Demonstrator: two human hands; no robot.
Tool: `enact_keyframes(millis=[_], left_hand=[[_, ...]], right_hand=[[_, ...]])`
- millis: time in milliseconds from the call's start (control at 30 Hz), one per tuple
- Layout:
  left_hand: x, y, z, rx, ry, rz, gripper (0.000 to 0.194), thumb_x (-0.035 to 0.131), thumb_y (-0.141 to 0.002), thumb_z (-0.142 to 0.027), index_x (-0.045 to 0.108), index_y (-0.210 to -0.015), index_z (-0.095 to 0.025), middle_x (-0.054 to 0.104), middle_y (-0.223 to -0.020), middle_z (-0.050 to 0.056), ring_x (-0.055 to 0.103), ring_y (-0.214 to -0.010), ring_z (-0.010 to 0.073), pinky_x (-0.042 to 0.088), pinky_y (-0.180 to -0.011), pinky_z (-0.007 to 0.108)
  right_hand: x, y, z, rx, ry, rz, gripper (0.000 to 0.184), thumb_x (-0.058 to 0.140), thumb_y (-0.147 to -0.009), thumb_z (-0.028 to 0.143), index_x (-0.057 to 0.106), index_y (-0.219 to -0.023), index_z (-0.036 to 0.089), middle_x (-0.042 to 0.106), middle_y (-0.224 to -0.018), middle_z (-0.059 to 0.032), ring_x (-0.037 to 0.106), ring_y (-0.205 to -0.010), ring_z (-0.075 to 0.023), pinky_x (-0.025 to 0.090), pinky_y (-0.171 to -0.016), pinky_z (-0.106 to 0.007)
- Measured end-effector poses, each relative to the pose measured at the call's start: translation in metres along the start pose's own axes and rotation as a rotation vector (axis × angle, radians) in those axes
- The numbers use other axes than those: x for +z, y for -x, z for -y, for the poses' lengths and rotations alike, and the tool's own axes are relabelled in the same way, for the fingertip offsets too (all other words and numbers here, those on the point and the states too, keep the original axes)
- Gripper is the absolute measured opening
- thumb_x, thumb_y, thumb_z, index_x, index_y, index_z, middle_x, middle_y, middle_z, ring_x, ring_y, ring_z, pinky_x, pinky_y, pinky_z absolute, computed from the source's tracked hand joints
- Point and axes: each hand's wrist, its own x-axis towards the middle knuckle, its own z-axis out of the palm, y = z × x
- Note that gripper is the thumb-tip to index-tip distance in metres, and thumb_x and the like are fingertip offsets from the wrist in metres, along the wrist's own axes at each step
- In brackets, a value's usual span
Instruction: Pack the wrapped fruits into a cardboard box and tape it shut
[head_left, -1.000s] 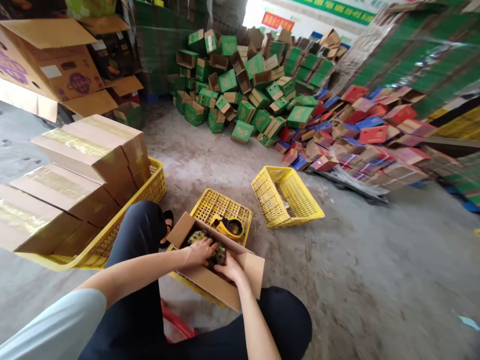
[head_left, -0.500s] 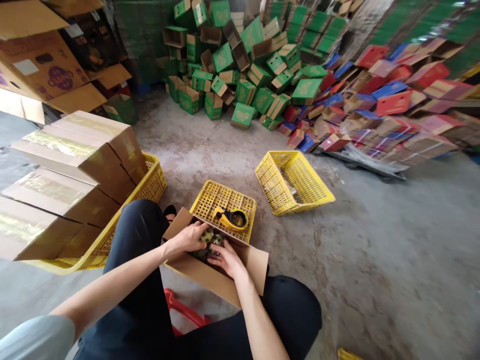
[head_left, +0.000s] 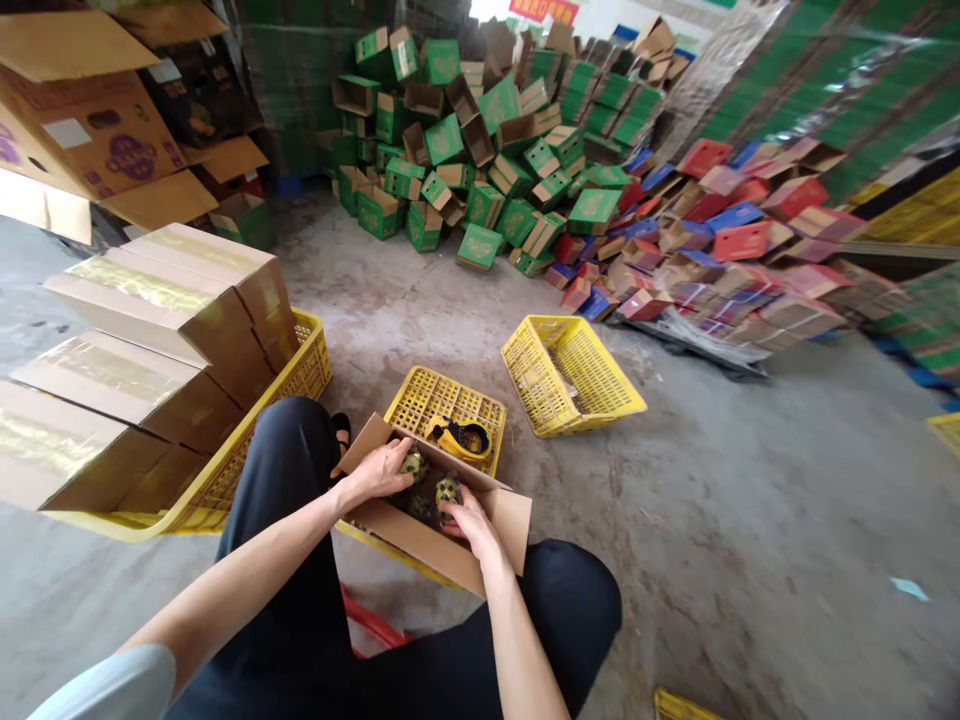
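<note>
An open cardboard box (head_left: pixel 420 545) lies across my lap, its flaps folded outward. Inside it are several round, yellow-green things with dark spots; one spotted round thing (head_left: pixel 418 508) rests low in the box, partly in shadow. My left hand (head_left: pixel 381 468) reaches over the left end, fingers curled on a spotted round thing (head_left: pixel 414 462). Closed around another one (head_left: pixel 448 488) is my right hand (head_left: pixel 472 522), towards the box's right end. Just beyond the box, a yellow tape dispenser (head_left: pixel 459 437) sits on an upturned yellow crate (head_left: pixel 420 395).
Taped cartons (head_left: pixel 142 290) fill a yellow crate (head_left: pixel 315 350) at my left. Another yellow crate (head_left: pixel 592 370) stands ahead to the right. Piles of green boxes (head_left: pixel 450 140) and red-and-blue boxes (head_left: pixel 739 240) lie farther back. Something red (head_left: pixel 375 620) is under me.
My hands have moved apart inside the box, the right one now lifting a spotted round thing slightly. The view has turned a little to the right.
</note>
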Motion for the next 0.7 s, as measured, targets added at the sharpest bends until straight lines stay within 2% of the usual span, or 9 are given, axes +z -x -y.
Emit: enact_keyframes(millis=[100, 233, 333, 400, 500, 567, 633, 700], left_hand=[[0.0, 0.0, 0.002, 0.026, 0.069, 0.009, 0.056, 0.062, -0.079, -0.025, 0.052, -0.134, -0.02, 0.066, -0.128, 0.011, 0.064, -0.119, 0.0293, 0.052, -0.098, 0.038], [-0.001, 0.0, -0.001, 0.028, 0.166, 0.018, 0.052, 0.062, -0.079, -0.026, 0.054, -0.13, -0.021, 0.069, -0.12, 0.008, 0.068, -0.109, 0.0271, 0.054, -0.095, 0.037], [-0.003, 0.002, -0.007, -0.001, 0.101, -0.002, 0.052, 0.064, -0.081, -0.029, 0.055, -0.131, -0.02, 0.068, -0.122, 0.009, 0.068, -0.109, 0.0275, 0.053, -0.094, 0.036], [-0.007, 0.004, -0.011, -0.043, 0.017, -0.029, 0.047, 0.064, -0.083, -0.033, 0.057, -0.128, -0.021, 0.068, -0.121, 0.01, 0.068, -0.109, 0.0287, 0.053, -0.092, 0.036], [-0.014, 0.006, -0.012, -0.101, -0.077, -0.087, 0.037, 0.059, -0.089, -0.037, 0.06, -0.123, -0.023, 0.068, -0.113, 0.009, 0.069, -0.106, 0.0282, 0.052, -0.089, 0.034], [-0.017, 0.005, -0.011, -0.105, -0.111, -0.118, 0.035, 0.055, -0.091, -0.035, 0.06, -0.123, -0.022, 0.067, -0.11, 0.009, 0.069, -0.105, 0.0272, 0.052, -0.089, 0.033], [-0.018, 0.005, -0.009, -0.1, -0.141, -0.127, 0.036, 0.054, -0.091, -0.033, 0.059, -0.125, -0.021, 0.065, -0.11, 0.01, 0.068, -0.105, 0.0274, 0.052, -0.09, 0.033], [-0.017, 0.005, -0.008, -0.095, -0.179, -0.112, 0.037, 0.055, -0.09, -0.031, 0.059, -0.124, -0.019, 0.063, -0.113, 0.012, 0.067, -0.107, 0.0288, 0.051, -0.092, 0.035]], right_hand=[[-0.006, -0.002, -0.002, -0.026, 0.035, -0.024, 0.071, 0.069, -0.077, 0.025, 0.049, -0.145, 0.027, 0.06, -0.143, -0.01, 0.066, -0.12, -0.0279, 0.062, -0.086, -0.038], [-0.004, -0.002, -0.006, -0.06, 0.097, -0.004, 0.069, 0.067, -0.082, 0.026, 0.047, -0.147, 0.026, 0.063, -0.141, -0.0112, 0.065, -0.122, -0.0287, 0.061, -0.09, -0.043], [0.002, -0.002, -0.006, -0.102, 0.174, 0.056, 0.057, 0.069, -0.086, 0.034, 0.057, -0.141, 0.024, 0.072, -0.127, -0.0108, 0.067, -0.12, -0.0309, 0.058, -0.096, -0.049], [0.005, -0.003, -0.004, -0.16, 0.234, 0.065, 0.054, 0.071, -0.085, 0.037, 0.062, -0.137, 0.023, 0.071, -0.13, -0.0108, 0.061, -0.129, -0.0322, 0.05, -0.109, -0.05], [0.014, -0.006, 0.004, -0.287, 0.33, 0.023, 0.068, 0.074, -0.083, 0.036, 0.053, -0.147, 0.024, 0.05, -0.156, -0.0106, 0.035, -0.152, -0.0306, 0.027, -0.125, -0.046], [0.025, -0.01, 0.012, -0.387, 0.516, 0.024, 0.078, 0.075, -0.083, 0.037, 0.045, -0.154, 0.026, 0.035, -0.166, -0.009, 0.024, -0.156, -0.0291, 0.023, -0.127, -0.044], [0.039, -0.014, 0.018, -0.429, 0.728, 0.038, 0.081, 0.075, -0.083, 0.038, 0.041, -0.156, 0.029, 0.031, -0.167, -0.0098, 0.03, -0.154, -0.0306, 0.031, -0.123, -0.043], [0.049, -0.016, 0.021, -0.392, 0.814, 0.021, 0.078, 0.073, -0.085, 0.036, 0.042, -0.156, 0.028, 0.042, -0.161, -0.014, 0.046, -0.144, -0.0334, 0.04, -0.116, -0.044]])
